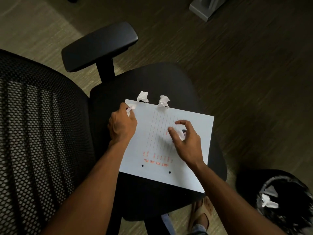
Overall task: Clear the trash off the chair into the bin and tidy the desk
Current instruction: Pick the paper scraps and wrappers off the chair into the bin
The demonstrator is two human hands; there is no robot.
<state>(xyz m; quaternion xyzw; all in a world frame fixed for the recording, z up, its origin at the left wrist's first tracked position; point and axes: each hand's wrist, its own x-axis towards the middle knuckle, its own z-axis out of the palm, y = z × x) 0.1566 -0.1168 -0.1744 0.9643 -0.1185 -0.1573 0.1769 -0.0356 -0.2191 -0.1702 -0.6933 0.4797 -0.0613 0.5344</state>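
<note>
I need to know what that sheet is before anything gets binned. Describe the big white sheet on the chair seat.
The white sheet lies flat and uncrumpled on the black chair seat, its near corner jutting past the seat edge. It bears faint ruled lines, blurred red print and two punched holes near the person. The left hand rests at its far left corner, clutching a paper scrap; the right hand hovers above its middle. Two crumpled wads sit at its far edge.

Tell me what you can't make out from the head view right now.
- Red print on the sheet: blurred, unreadable.
- Scrap in the right hand: mostly hidden by curled fingers.
- Bin contents: dark, and cut by the frame's right edge.
- Desk: out of frame.
</note>
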